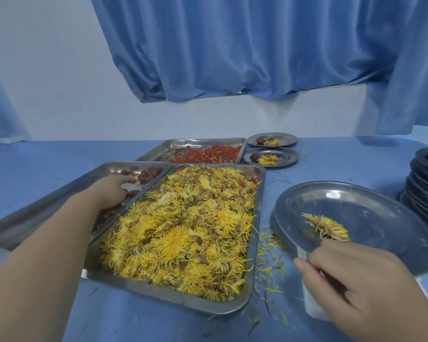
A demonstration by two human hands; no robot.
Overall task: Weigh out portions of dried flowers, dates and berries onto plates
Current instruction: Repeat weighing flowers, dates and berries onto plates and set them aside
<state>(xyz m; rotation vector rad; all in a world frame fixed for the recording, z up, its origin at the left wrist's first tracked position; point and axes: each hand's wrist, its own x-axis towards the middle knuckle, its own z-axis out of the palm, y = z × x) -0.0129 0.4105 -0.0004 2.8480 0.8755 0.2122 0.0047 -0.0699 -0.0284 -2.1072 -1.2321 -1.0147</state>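
Curling round the near rim of the steel plate, the fingers of the right hand are pinching it against the thumb, which is pointing left. That plate is sitting on a white scale at the near right, and one dried flower is lying on it just beyond the fingertips. The left hand is reaching into the date tray on the left, its fingers bending down among the dates; whether they are gripping one I cannot tell. Between the hands a big tray is brimming with yellow flowers. Farther back the berry tray is holding red berries, two filled plates are lying just to its right, and a stack of plates is standing at the far right.
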